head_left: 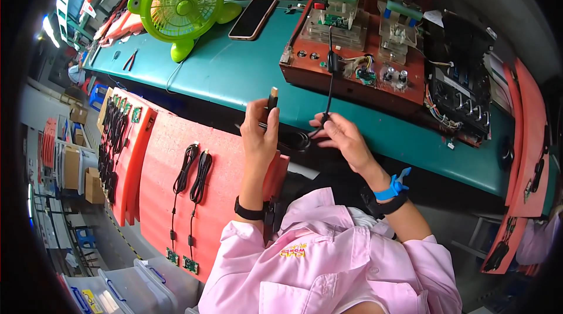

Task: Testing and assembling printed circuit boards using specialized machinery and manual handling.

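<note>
My left hand (259, 129) pinches a black USB plug (273, 98) with its metal end pointing up. In my right hand (346, 141) is the black cable (329, 94), gripped between thumb and fingers. A coiled bundle of that cable (295, 141) hangs between both hands, partly hidden by the fingers. From my right hand the cable runs up past a thick black ferrite bead (333, 61) to a green circuit board (334, 21), which sits in the clear plastic bed of a red test fixture (363, 88).
A green fan (185, 9) and a phone (253, 19) stand on the teal bench (217, 73). Left of me, two coiled cables with boards (199, 179) lie on pink foam (158, 196); more hang on another foam sheet (132, 155). Small pliers (130, 60) lie far left.
</note>
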Demonstrator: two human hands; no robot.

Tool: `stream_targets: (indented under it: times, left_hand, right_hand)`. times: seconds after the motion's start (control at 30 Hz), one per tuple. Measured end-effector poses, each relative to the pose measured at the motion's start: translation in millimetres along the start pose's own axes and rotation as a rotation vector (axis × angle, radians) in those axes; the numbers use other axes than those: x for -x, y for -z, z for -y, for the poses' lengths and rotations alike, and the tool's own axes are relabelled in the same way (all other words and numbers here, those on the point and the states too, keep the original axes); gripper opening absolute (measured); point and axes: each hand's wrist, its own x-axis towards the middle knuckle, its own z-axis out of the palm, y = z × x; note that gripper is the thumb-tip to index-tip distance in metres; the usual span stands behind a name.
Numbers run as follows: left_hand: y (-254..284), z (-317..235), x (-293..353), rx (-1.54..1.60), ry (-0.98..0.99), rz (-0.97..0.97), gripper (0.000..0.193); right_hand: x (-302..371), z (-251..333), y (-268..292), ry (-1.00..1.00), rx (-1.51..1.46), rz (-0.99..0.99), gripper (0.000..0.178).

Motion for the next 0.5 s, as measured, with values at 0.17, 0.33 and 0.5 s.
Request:
stream_targets:
  times: [0.17,0.33,0.5]
  left_hand:
    - [-10.4,-17.8,-27.0,-0.530,-0.166,-0.108,0.017]
    - [-22.5,-15.9,-40.9,-0.640,-0.233,-0.112,0.019]
    - [-24.6,-13.5,-42.1,-0.638,-0.183,-0.140,0.018]
  right_hand:
    - [0.6,14.8,18.3,0.140,0.505,-0.033,0.024]
    - [1.4,19.0,28.3,0.142,0.409,-0.023,0.019]
    - [1.6,16.4,34.2,0.161,0.308,0.008,0.018]
